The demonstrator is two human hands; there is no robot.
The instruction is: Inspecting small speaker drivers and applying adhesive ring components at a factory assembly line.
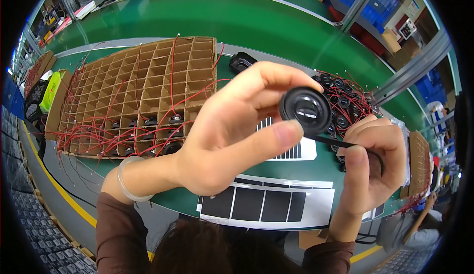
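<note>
Watching through the head camera, my main worry is the thin black strip [331,141] that leads from the lower rim of the small round black speaker [312,111] toward 4 o'clock: a hard or crooked pull could stretch it, twist it or tear it away, though I cannot tell whether it is stuck to the rim. The speaker sits just off the middle of my view, toward 3 o'clock, raised above the green counter [306,173]. If the left hand [222,140] squeezed carelessly, I judge the thumb could slip onto the glossy cone and dent or smudge it; a loose grip could let the speaker turn under the strip's tension. The left fingers are set only as wide as the speaker, thumb at its lower left edge, a fingertip at about 1 o'clock on its rim. The right hand [365,190] has its fingers curled in, thumb and forefinger pinching the strip with almost no gap, its end looping past them. Behind, toward 2 o'clock from the speaker, loose red-wired speakers [344,102] lie heaped.
</note>
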